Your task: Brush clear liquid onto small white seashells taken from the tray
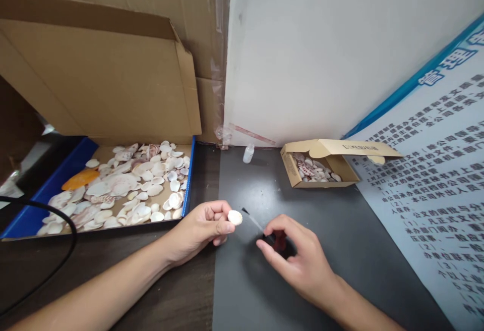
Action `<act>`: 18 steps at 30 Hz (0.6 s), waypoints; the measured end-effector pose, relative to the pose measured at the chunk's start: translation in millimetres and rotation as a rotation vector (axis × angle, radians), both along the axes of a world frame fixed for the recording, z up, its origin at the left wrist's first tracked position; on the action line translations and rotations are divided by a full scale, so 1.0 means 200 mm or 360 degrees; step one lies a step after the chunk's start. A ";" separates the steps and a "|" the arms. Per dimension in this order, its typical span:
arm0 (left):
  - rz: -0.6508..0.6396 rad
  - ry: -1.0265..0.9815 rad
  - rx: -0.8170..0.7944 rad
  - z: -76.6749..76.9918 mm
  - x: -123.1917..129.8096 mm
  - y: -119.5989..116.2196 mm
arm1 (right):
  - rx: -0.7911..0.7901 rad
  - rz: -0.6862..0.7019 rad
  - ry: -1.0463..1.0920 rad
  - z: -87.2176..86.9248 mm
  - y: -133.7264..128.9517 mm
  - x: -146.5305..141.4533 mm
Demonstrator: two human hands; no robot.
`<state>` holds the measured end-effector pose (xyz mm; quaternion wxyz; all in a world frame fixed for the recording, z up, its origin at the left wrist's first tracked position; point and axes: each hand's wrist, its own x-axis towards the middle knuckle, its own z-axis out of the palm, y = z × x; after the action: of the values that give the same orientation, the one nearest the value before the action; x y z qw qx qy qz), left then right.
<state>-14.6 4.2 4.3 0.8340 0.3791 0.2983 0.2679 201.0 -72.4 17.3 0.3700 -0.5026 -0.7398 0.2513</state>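
Between the thumb and fingers of my left hand (212, 227) is a small ribbed white shell (235, 217). My right hand (291, 245) is curled round the dark cap of a small brush (252, 218), whose dark tip points at the shell with a small gap between them. A small bottle (248, 153) with whitish contents stands on the grey mat (260, 179), beyond both hands. To the left, a blue-edged cardboard box (189, 174) holds several loose white shells (121, 184) and one orange shell (80, 179).
A smaller open cardboard box (321, 184) with several shells sits at the right back of the mat. A black cable (71, 240) loops at the far left. A white panel (302, 58) rises behind the mat, and a printed poster (434, 184) lies along the right side.
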 end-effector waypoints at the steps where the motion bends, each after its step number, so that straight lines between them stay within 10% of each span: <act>1: 0.0004 0.0000 0.0001 0.00 0.00 0.00 | 0.0007 0.0002 -0.0003 0.00 0.00 0.00; 18: -0.0023 0.0087 0.0143 0.00 0.00 -0.01 | -0.0079 0.0051 -0.0054 0.01 0.00 0.00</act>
<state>-15.2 3.0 3.5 0.8096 0.4255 0.3058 0.2645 201.0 -72.6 18.4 0.3406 -0.5039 -0.7475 0.2670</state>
